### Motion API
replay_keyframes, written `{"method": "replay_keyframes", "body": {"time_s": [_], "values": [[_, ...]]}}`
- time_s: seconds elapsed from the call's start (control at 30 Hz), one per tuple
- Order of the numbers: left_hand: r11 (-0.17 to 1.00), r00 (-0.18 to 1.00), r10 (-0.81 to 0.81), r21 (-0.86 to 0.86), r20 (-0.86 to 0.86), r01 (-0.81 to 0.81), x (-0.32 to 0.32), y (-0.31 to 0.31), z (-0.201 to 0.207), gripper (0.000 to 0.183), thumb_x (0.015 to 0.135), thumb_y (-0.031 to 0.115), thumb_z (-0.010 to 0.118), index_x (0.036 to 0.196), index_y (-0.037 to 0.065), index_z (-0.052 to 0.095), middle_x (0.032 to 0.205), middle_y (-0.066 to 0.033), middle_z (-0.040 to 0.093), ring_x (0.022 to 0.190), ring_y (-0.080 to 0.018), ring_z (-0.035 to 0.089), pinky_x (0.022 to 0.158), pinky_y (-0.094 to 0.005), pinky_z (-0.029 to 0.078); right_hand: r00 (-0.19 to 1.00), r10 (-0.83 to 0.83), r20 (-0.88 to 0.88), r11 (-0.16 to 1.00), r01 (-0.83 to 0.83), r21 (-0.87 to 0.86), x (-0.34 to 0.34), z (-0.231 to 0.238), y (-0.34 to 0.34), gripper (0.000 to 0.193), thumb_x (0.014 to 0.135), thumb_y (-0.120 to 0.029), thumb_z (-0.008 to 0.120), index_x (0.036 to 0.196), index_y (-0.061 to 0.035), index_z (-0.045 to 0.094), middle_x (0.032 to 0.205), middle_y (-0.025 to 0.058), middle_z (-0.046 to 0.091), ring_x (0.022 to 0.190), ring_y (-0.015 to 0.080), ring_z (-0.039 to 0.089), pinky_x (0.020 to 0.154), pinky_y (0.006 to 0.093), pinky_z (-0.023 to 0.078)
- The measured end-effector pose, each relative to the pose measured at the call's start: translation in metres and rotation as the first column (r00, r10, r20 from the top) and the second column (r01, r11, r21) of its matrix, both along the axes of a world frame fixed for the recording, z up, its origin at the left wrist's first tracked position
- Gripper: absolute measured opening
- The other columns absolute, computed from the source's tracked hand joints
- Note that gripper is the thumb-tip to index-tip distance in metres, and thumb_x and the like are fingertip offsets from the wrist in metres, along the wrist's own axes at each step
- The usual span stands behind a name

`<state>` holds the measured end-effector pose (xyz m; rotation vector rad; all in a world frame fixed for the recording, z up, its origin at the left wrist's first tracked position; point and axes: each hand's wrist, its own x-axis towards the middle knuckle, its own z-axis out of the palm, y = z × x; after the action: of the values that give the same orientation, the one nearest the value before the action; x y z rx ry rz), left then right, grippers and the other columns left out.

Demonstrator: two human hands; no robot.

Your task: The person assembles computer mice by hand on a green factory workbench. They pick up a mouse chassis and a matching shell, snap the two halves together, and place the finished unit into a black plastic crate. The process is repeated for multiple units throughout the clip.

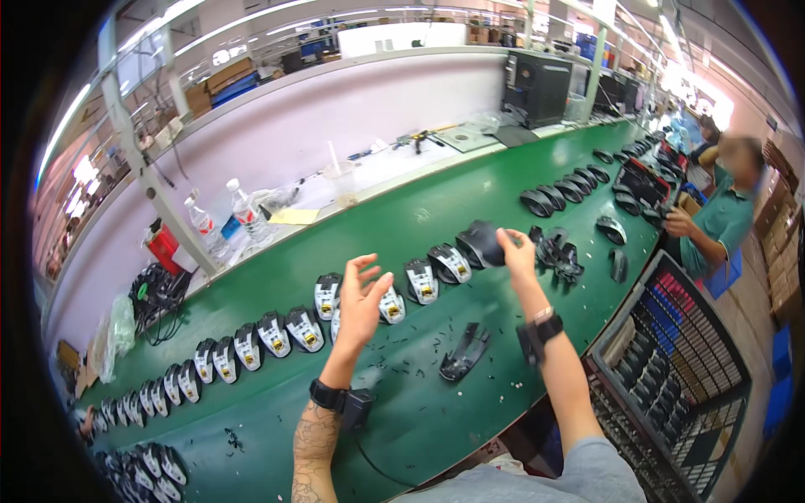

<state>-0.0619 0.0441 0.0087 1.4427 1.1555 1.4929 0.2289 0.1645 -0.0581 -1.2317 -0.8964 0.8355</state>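
My right hand [518, 254] pinches the edge of a black mouse shell [480, 243], slightly blurred, at the right end of a row of opened computer mice. My left hand [362, 300] hovers over that row, fingers apart and nothing in them. It partly hides a mouse base [391, 307]. Between the hands stand two more bases, one mouse base [421, 282] and another mouse base [450, 265], with pale insides and a yellow part. Nearer to me lies a loose black mouse frame [465, 352] among small black bits.
The green bench [402, 210] carries black shells [553, 199] at the far right and a pile of black parts [558, 256]. A dark crate [671, 352] of mice stands at lower right. A person [713, 218] works beyond it. Water bottles [245, 210] stand at the back left.
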Motion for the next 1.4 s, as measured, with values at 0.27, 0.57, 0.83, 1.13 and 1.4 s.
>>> {"method": "replay_keyframes", "body": {"time_s": [0.27, 0.57, 0.83, 1.13, 1.4], "values": [[0.930, 0.701, 0.336, 0.106, -0.629, -0.352, -0.096, -0.030, -0.051, 0.056, 0.073, 0.026, 0.073, 0.114, -0.002, 0.047, 0.114, -0.0178, 0.050, 0.109, -0.0336, 0.048, 0.094, -0.0387, 0.039, 0.689, -0.126, 0.713, 0.858, 0.437, -0.271, 0.065, -0.051, 0.134, 0.043, 0.082, -0.038, 0.063, 0.097, 0.0023, 0.067, 0.104, 0.0241, 0.063, 0.099, 0.0393, 0.059, 0.087, 0.0445, 0.045], [0.906, 0.408, 0.266, 0.082, -0.874, -0.416, -0.067, -0.036, -0.083, 0.076, 0.069, 0.042, 0.075, 0.118, -0.008, 0.045, 0.112, -0.0172, 0.049, 0.105, -0.0326, 0.045, 0.089, -0.0442, 0.038, 0.417, 0.028, 0.908, 0.971, -0.228, 0.075, -0.019, -0.009, 0.041, 0.041, 0.068, -0.041, 0.077, 0.084, -0.0048, 0.066, 0.122, 0.0254, 0.048, 0.117, 0.0404, 0.042, 0.099, 0.0460, 0.035], [0.847, 0.423, 0.243, -0.022, -0.873, -0.532, -0.054, -0.006, -0.079, 0.069, 0.064, 0.040, 0.077, 0.106, -0.007, 0.050, 0.108, -0.0190, 0.053, 0.103, -0.0336, 0.052, 0.084, -0.0435, 0.045, 0.213, 0.373, 0.903, 0.928, -0.066, -0.367, -0.046, -0.009, 0.003, 0.096, 0.054, -0.067, 0.074, 0.125, -0.0062, 0.054, 0.149, 0.0262, 0.011, 0.136, 0.0482, 0.009, 0.100, 0.0662, 0.024], [0.857, 0.984, 0.062, -0.497, -0.164, -0.137, -0.029, 0.019, -0.074, 0.070, 0.066, 0.056, 0.073, 0.095, -0.007, 0.067, 0.082, -0.0200, 0.062, 0.090, -0.0246, 0.060, 0.074, -0.0366, 0.048, 0.429, 0.277, 0.860, 0.960, -0.088, -0.266, -0.049, -0.012, 0.014, 0.070, 0.063, -0.061, 0.072, 0.094, 0.0013, 0.070, 0.143, 0.0151, 0.028, 0.132, 0.0439, 0.017, 0.097, 0.0660, 0.025], [0.687, 0.833, 0.184, -0.538, -0.521, -0.488, 0.050, 0.052, -0.051, 0.076, 0.052, 0.066, 0.076, 0.105, 0.012, 0.070, 0.142, -0.0282, 0.023, 0.135, -0.0413, 0.009, 0.109, -0.0477, 0.019, 0.588, 0.115, 0.801, 0.991, -0.017, -0.129, -0.042, -0.017, 0.013, 0.075, 0.064, -0.059, 0.073, 0.105, 0.0031, 0.066, 0.142, 0.0099, 0.031, 0.132, 0.0339, 0.022, 0.101, 0.0592, 0.025]]}}
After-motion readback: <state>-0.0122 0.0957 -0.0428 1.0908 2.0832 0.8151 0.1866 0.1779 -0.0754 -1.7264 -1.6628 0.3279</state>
